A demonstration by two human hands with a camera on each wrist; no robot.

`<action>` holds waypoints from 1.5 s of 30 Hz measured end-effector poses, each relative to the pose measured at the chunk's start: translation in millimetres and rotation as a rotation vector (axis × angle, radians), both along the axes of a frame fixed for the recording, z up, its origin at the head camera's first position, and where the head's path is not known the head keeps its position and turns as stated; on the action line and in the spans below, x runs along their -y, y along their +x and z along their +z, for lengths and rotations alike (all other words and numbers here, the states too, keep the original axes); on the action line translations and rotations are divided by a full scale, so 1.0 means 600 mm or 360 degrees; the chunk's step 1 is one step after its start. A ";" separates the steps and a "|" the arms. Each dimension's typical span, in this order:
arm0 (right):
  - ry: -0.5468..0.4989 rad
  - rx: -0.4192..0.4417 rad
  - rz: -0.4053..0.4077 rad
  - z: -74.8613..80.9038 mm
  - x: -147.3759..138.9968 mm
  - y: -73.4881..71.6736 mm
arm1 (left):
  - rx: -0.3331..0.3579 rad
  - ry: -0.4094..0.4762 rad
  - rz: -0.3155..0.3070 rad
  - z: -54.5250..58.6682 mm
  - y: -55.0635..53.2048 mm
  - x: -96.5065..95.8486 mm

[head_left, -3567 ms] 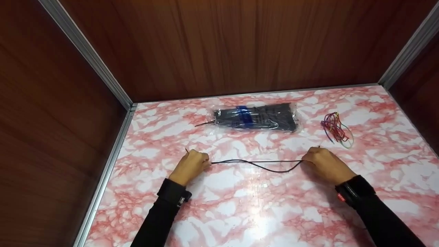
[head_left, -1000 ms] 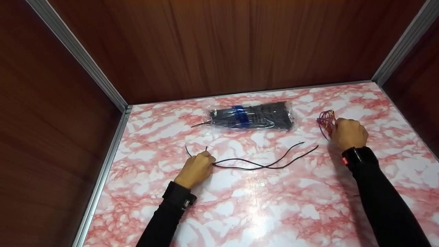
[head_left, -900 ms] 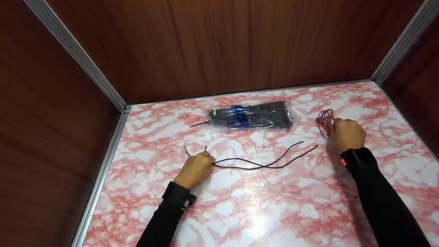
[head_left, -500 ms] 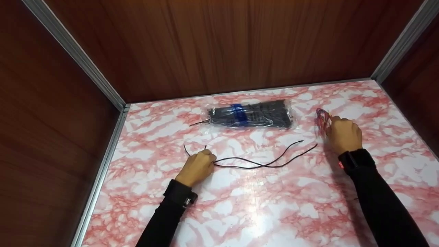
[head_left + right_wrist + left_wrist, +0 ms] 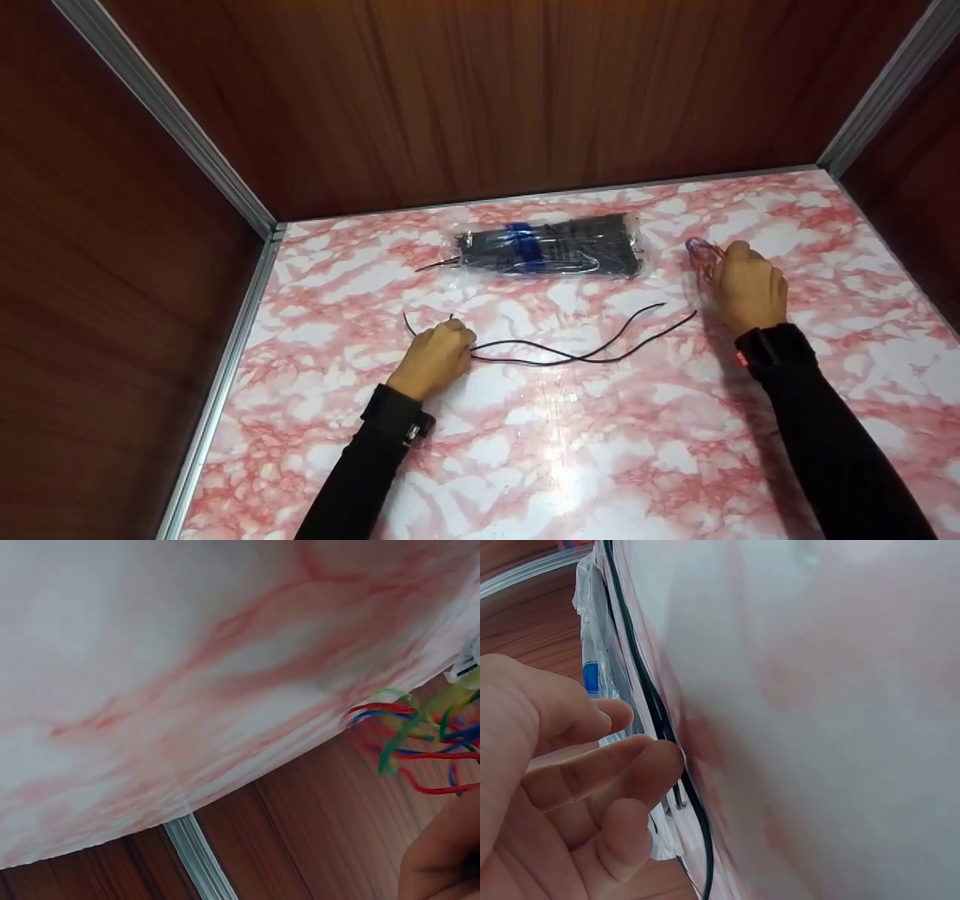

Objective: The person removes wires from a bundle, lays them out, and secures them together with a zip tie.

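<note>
In the head view, two thin black wires (image 5: 577,358) lie crossed on the marbled table. My left hand (image 5: 433,358) holds them near their left ends, which poke out beyond the fingers. The left wrist view shows curled fingertips (image 5: 664,765) against the black wires (image 5: 706,855); the exact grip is partly hidden. At the right, my right hand (image 5: 751,292) grips a looped bundle of coloured wires (image 5: 701,251). Red, blue, green and yellow strands of that bundle (image 5: 442,756) show in the right wrist view, where most of the hand is out of frame.
A clear plastic bag (image 5: 577,247) of dark, thin strips with a blue band lies at the back, a few dark tips sticking out on its left. Wood-grain panels (image 5: 480,97) with metal edging (image 5: 217,450) enclose the table (image 5: 510,465) at the back and sides.
My right hand let go of the black wires' right ends, moved to the coloured bundle and took hold of it, then shifted slightly left with it. My left hand stays on the black wires.
</note>
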State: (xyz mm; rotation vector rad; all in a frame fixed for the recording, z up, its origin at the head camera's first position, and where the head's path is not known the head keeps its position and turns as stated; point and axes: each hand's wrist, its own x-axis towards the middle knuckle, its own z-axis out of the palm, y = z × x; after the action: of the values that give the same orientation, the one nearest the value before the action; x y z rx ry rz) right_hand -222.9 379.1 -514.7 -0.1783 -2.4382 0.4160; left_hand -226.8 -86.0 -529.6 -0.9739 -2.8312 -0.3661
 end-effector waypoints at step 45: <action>0.0467 -0.0208 0.0493 -0.026 0.068 -0.023 | 0.0269 0.0003 -0.0467 0.082 -0.134 -0.443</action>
State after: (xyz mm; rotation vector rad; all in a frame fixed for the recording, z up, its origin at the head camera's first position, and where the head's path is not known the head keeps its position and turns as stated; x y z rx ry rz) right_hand -236.9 338.4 -530.5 0.3456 -2.3670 0.1898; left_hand -307.1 180.0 -480.5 -1.4267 -2.8314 -0.5030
